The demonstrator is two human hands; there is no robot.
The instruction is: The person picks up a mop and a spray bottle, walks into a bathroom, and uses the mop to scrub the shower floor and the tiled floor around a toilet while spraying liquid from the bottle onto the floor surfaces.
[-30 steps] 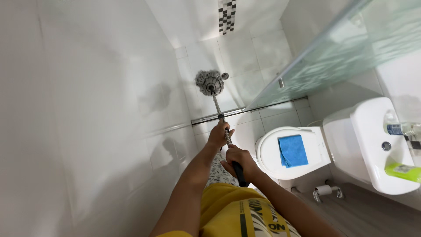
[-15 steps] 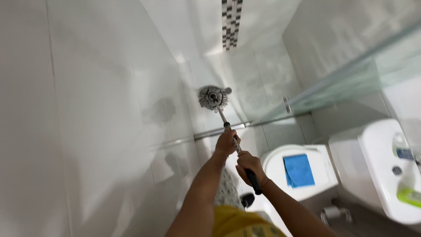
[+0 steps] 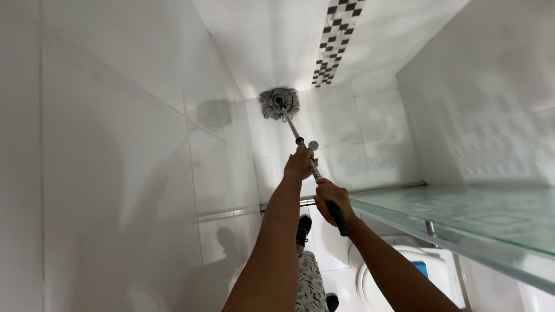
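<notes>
1. This is a bathroom in a home, seen from inside the shower part.
2. The walls (image 3: 115,144) are covered in big shiny white tiles.
3. A strip of small black, grey and white tiles (image 3: 334,40) runs along the far wall.
4. A pale green glass shower door (image 3: 462,216) stands on the right.
5. A round metal drain (image 3: 313,145) sits in the shower floor.
6. A white toilet (image 3: 399,277) is down low, with a blue cloth (image 3: 421,268) on its lid.

White tiled wall (image 3: 115,173) hems the left; the frosted green glass shower panel (image 3: 462,219) blocks the right. Between them, open air runs to the shower's far corner.
</notes>
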